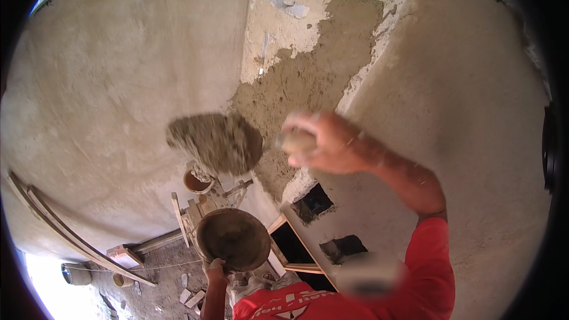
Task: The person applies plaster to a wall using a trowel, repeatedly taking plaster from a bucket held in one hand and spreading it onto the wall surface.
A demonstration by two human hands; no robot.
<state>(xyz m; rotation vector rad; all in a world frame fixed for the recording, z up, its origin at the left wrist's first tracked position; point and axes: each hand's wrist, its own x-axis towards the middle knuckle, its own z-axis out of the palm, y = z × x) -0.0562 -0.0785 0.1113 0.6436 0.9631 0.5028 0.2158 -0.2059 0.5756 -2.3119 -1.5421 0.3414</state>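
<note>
My left hand grips the near rim of a round, dark mortar pan held low in front of me. A little wet grey residue coats its inside. Raised before the wall, my right hand is closed around a pale, rounded thing, too smeared by motion to name. Left of that hand is a large blurred mass of grey mortar, its right edge dark and rounded. Whether it touches a tool or the wall I cannot tell. Behind lies a darker, damp patch of fresh plaster.
A bucket with mortar stands on wooden scaffold boards below. Square holes and a wooden frame are in the wall at lower right. Long curved-looking strips lean at left. Buckets and rubble lie on the floor.
</note>
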